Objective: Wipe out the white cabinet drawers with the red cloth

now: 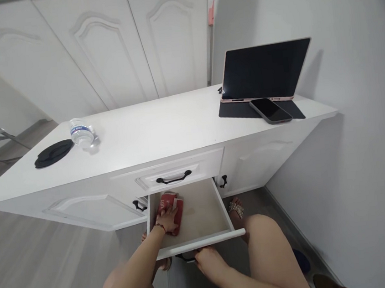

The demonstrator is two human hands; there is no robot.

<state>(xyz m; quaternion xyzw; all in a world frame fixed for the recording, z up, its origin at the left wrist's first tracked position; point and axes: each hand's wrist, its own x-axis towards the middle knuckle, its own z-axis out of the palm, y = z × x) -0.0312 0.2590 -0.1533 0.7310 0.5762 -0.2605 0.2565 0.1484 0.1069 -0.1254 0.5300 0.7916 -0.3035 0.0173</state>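
Observation:
A lower drawer (221, 207) of a white cabinet is pulled out below me. Inside it at the left lies a red packet (168, 203) with white lettering. My left hand (168, 220) reaches into the drawer and rests on the packet, fingers laid over it. My right hand (204, 258) is under the drawer's front panel, fingers curled at its black handle (185, 257), which is mostly hidden. My knees and sandalled feet show below the drawer.
The white cabinet top (163, 128) carries a tablet (263, 70) on a dark stand, a phone (270, 109), a lying water bottle (82, 133) and a black lid-like object (54, 152). Closed upper drawer (173, 175) above. Wall at right, wardrobe doors behind.

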